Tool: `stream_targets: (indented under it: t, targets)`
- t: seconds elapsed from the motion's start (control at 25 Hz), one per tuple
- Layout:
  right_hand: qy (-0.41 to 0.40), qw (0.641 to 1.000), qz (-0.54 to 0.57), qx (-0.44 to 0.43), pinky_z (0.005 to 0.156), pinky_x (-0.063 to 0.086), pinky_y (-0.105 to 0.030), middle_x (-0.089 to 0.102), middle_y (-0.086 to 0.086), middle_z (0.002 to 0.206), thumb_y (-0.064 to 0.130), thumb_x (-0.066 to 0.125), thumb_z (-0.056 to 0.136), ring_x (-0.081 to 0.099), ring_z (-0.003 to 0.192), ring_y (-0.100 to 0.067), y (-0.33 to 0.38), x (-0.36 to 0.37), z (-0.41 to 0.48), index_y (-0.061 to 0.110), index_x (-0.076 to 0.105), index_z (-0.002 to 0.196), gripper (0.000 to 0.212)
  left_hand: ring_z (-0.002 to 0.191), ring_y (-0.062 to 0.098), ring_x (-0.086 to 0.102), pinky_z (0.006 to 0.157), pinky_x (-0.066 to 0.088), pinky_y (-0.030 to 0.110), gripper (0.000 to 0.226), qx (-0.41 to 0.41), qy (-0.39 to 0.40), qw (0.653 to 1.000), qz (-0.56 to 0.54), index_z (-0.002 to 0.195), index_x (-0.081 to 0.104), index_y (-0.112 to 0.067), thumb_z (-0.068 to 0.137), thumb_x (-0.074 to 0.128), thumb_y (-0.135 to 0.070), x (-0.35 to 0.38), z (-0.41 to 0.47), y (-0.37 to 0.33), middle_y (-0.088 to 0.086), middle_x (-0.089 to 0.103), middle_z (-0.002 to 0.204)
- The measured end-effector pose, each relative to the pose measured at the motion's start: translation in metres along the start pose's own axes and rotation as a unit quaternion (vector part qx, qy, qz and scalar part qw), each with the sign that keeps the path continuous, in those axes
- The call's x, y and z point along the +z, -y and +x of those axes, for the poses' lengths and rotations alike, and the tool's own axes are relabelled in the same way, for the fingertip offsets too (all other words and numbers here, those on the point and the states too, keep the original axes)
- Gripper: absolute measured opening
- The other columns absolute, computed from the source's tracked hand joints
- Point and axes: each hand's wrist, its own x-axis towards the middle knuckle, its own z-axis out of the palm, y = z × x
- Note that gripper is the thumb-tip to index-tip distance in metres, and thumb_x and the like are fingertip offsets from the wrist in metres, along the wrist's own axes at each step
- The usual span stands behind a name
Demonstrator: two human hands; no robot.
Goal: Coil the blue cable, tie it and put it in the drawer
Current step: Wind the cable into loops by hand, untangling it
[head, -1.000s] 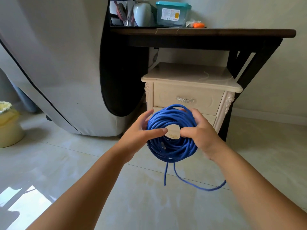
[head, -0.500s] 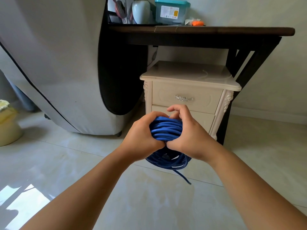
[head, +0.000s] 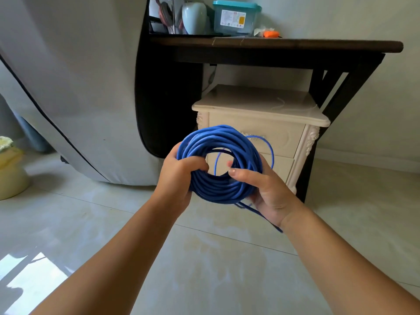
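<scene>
Head view: cable coiled, no tie seen

Item: many-turn coil, held upright before you, in front of the shut drawer. Your left hand wraps its left rim; your right hand pinches the lower right. Likely light, springy and slick: grip across all turns. Its loose end trails. Nearby: stand under table; opening the drawer needs a free hand.
</scene>
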Motion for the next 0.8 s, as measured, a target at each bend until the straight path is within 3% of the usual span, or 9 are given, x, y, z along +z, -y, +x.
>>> stream_targets:
  t: [0.16, 0.28, 0.4, 0.52, 0.6, 0.64, 0.72, 0.8]
  targets:
    - [-0.059, 0.998, 0.013, -0.022, 0.087, 0.052, -0.039, 0.061, -0.004, 0.094, 0.013, 0.073, 0.068, 0.063, 0.091, -0.025, -0.002, 0.002, 0.002, 0.031, 0.07, 0.1, 0.037, 0.089, 0.035, 0.055, 0.081, 0.046, 0.05, 0.047, -0.036, 0.036, 0.998, -0.03, 0.115, 0.061, -0.006, 0.068, 0.059, 0.002, -0.001, -0.001, 0.008, 0.014, 0.058, 0.098]
    - [-0.14, 0.99, -0.021, -0.002, 0.097, 0.052, -0.051, 0.067, -0.005, 0.093, 0.013, 0.073, 0.061, 0.067, 0.102, -0.034, -0.011, -0.001, 0.005, 0.026, 0.066, 0.106, 0.047, 0.093, 0.034, 0.058, 0.085, 0.05, 0.046, 0.043, -0.069, 0.069, 0.995, -0.002, 0.116, 0.062, -0.009, 0.074, 0.063, -0.003, -0.005, -0.004, 0.012, 0.014, 0.06, 0.1]
    - [-0.173, 0.983, -0.066, 0.005, 0.092, 0.054, -0.053, 0.067, -0.003, 0.089, 0.011, 0.069, 0.06, 0.069, 0.089, -0.029, -0.009, -0.004, 0.008, 0.023, 0.064, 0.109, 0.051, 0.097, 0.028, 0.061, 0.094, 0.053, 0.049, 0.046, -0.108, 0.108, 0.987, 0.048, 0.12, 0.06, -0.011, 0.075, 0.07, -0.012, -0.006, -0.01, 0.008, 0.012, 0.063, 0.102]
    - [-0.162, 0.977, -0.134, -0.019, 0.077, 0.053, -0.042, 0.067, 0.0, 0.086, 0.001, 0.069, 0.067, 0.064, 0.078, -0.019, 0.006, -0.008, 0.005, 0.025, 0.062, 0.109, 0.048, 0.111, 0.018, 0.063, 0.101, 0.049, 0.048, 0.064, -0.099, 0.14, 0.979, 0.111, 0.134, 0.055, -0.028, 0.073, 0.075, -0.023, -0.014, -0.004, -0.001, -0.003, 0.065, 0.12]
    - [-0.132, 0.95, -0.279, -0.045, 0.073, 0.049, -0.029, 0.067, 0.008, 0.092, 0.002, 0.073, 0.069, 0.064, 0.08, -0.012, 0.013, -0.008, 0.0, 0.031, 0.058, 0.111, 0.054, 0.128, 0.008, 0.051, 0.108, 0.043, 0.041, 0.094, -0.038, 0.126, 0.963, 0.237, 0.147, 0.038, -0.039, 0.065, 0.081, -0.023, -0.017, 0.0, -0.004, -0.013, 0.049, 0.142]
    - [-0.103, 0.925, -0.363, -0.047, 0.073, 0.048, -0.025, 0.066, 0.012, 0.097, 0.006, 0.075, 0.068, 0.064, 0.085, -0.01, 0.015, -0.006, -0.003, 0.036, 0.055, 0.115, 0.059, 0.133, 0.006, 0.044, 0.11, 0.042, 0.038, 0.103, 0.007, 0.139, 0.935, 0.326, 0.15, 0.032, -0.039, 0.063, 0.083, -0.021, -0.017, -0.001, -0.003, -0.015, 0.04, 0.146]
    - [-0.035, 0.859, -0.509, -0.049, 0.079, 0.048, -0.024, 0.06, 0.019, 0.107, 0.015, 0.075, 0.067, 0.059, 0.094, -0.008, 0.017, 0.002, -0.009, 0.042, 0.048, 0.124, 0.068, 0.129, 0.002, 0.044, 0.105, 0.046, 0.028, 0.107, 0.096, 0.205, 0.857, 0.462, 0.153, 0.025, -0.035, 0.066, 0.082, -0.014, -0.013, -0.006, 0.003, -0.016, 0.034, 0.144]
    - [-0.001, 0.814, -0.576, -0.071, 0.083, 0.046, -0.024, 0.053, 0.024, 0.11, 0.019, 0.074, 0.069, 0.053, 0.097, -0.006, 0.018, 0.007, -0.012, 0.044, 0.044, 0.129, 0.072, 0.119, 0.002, 0.051, 0.092, 0.052, 0.021, 0.104, 0.123, 0.24, 0.83, 0.488, 0.15, 0.024, -0.038, 0.067, 0.081, -0.014, -0.008, -0.012, 0.008, -0.017, 0.042, 0.137]
